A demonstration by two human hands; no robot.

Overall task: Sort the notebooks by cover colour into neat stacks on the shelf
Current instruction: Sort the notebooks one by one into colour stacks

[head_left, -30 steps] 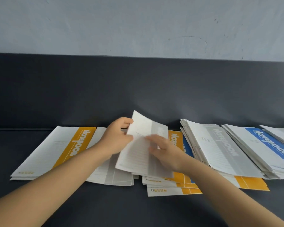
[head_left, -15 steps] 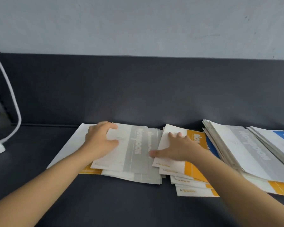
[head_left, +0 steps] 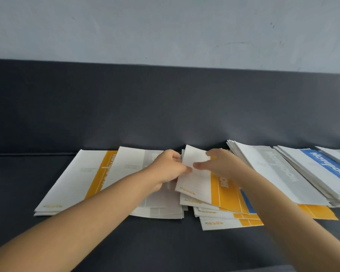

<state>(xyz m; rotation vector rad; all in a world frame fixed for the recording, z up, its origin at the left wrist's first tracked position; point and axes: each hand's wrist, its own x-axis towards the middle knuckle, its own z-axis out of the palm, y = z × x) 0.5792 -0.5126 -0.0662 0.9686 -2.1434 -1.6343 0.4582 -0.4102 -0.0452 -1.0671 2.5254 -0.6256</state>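
Left fingers [head_left: 173,156] pinching flat orange-banded paper notebook [head_left: 196,185], right fingers [head_left: 214,154] spread on it

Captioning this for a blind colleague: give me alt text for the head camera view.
The left hand pinches an orange-banded notebook atop a mixed pile on a dark shelf; the right hand rests on it. Orange stack and grey stack lie left, thicker grey stack and blue stack right.

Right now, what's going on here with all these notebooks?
Someone is sorting notebooks by cover colour on a dark shelf. The left hand pinches the edge of the top orange notebook on a mixed middle pile; the right hand lies open on it. An orange stack and a grey stack sit further left.
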